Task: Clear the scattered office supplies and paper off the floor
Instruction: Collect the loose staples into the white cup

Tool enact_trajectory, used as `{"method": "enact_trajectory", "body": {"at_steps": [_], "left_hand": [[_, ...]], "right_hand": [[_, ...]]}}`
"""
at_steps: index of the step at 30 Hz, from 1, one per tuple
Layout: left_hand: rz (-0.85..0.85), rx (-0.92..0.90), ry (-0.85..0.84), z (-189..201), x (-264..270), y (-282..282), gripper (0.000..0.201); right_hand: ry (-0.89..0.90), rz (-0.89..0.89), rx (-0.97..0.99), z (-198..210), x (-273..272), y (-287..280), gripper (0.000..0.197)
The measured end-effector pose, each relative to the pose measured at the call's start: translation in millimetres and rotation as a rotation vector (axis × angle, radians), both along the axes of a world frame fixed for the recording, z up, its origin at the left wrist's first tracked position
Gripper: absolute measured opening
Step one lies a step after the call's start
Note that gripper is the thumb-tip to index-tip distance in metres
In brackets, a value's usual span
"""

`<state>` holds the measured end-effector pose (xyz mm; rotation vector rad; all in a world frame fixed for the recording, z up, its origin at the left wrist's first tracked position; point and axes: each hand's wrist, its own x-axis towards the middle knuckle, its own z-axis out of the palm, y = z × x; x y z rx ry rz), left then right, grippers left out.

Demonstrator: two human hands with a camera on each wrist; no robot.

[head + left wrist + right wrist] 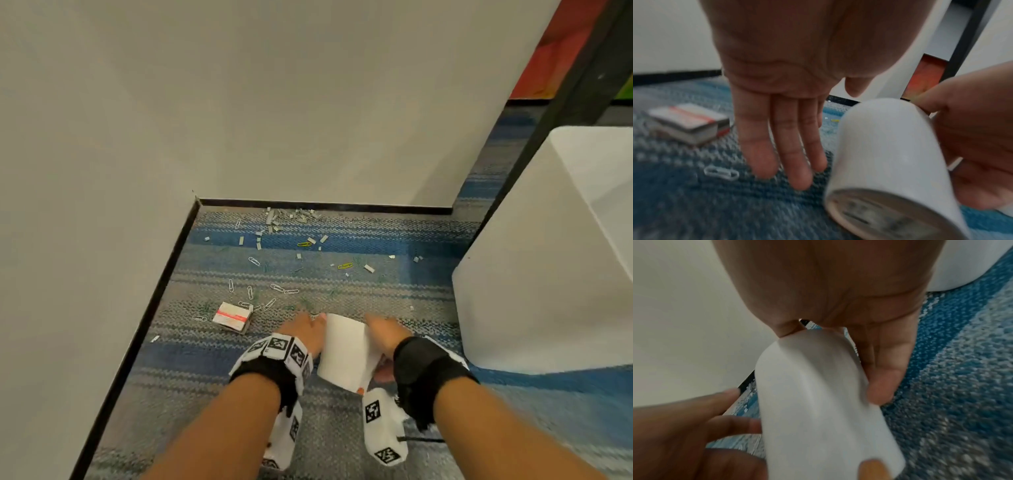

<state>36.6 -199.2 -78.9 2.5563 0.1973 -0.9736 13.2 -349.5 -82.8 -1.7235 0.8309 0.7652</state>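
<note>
A white sheet of paper point(346, 349), curled into an arch, lies low over the striped carpet between my hands. My right hand point(383, 334) grips its right side, thumb point(884, 369) pressed on the outside of the curled paper point(818, 402). My left hand point(305, 329) is flat with straight fingers point(789, 154) pointing down at the carpet, just left of the paper point(885, 154). A small staple box point(233, 317) lies left of that hand. Several paper clips point(270, 291) and loose staples point(291, 216) are scattered beyond, up to the wall.
A grey wall point(239, 102) with a black skirting closes the corner ahead and to the left. A large white box-like unit point(548, 274) stands on the carpet to the right. One paper clip point(721, 173) lies near my left fingertips.
</note>
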Motion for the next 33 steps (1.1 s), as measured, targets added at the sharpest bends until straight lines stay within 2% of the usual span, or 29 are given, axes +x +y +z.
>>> {"method": "enact_trajectory", "body": {"at_steps": [1, 3, 5, 7, 10, 13, 15, 20, 23, 25, 27, 30, 33], "left_hand": [[0.042, -0.015, 0.036, -6.4, -3.8, -1.8, 0.062], [0.085, -0.032, 0.05, -11.7, -7.8, 0.3, 0.064], [0.099, -0.048, 0.042, -8.1, -9.0, 6.7, 0.063], [0.098, -0.063, 0.032, 0.1, -11.2, 17.4, 0.057], [-0.029, -0.002, 0.019, 14.7, -21.0, 35.3, 0.047], [-0.198, 0.08, 0.053, 18.5, -28.7, 49.7, 0.051], [-0.236, 0.099, 0.117, 14.2, -36.3, 53.8, 0.052], [-0.303, 0.11, 0.167, 0.2, -53.3, 53.1, 0.063], [-0.294, 0.04, 0.145, 0.2, -49.0, 58.9, 0.058], [-0.196, -0.05, 0.093, 5.0, -38.3, 75.5, 0.056], [-0.134, -0.098, -0.022, 9.2, -23.0, 102.2, 0.042], [-0.246, 0.012, -0.123, 6.9, -8.6, 144.3, 0.016], [-0.428, 0.127, -0.011, 2.1, -10.5, 165.0, 0.014]], "right_hand": [[0.015, -0.028, 0.039, 4.3, -4.8, 0.6, 0.02], [0.011, 0.024, 0.065, 11.2, -10.9, 3.5, 0.012], [-0.064, 0.101, 0.018, 24.2, -14.2, 8.0, 0.039], [-0.163, 0.206, -0.066, 33.6, -12.7, 14.4, 0.049], [-0.297, 0.389, -0.166, 33.8, -18.0, 25.5, 0.054], [-0.431, 0.561, -0.254, 25.8, -27.5, 35.4, 0.058], [-0.444, 0.618, -0.246, 17.9, -36.1, 41.4, 0.058], [-0.445, 0.665, -0.18, -0.7, -53.7, 39.7, 0.06], [-0.474, 0.658, -0.14, -7.1, -53.2, 34.5, 0.056], [-0.477, 0.676, -0.134, -10.2, -52.3, 31.5, 0.047], [-0.487, 0.633, -0.146, -12.0, -48.9, 28.8, 0.027], [-0.563, 0.483, -0.14, -16.3, -34.0, 25.7, 0.014], [-0.594, 0.409, -0.115, -21.4, -11.2, 25.7, 0.019]]}}
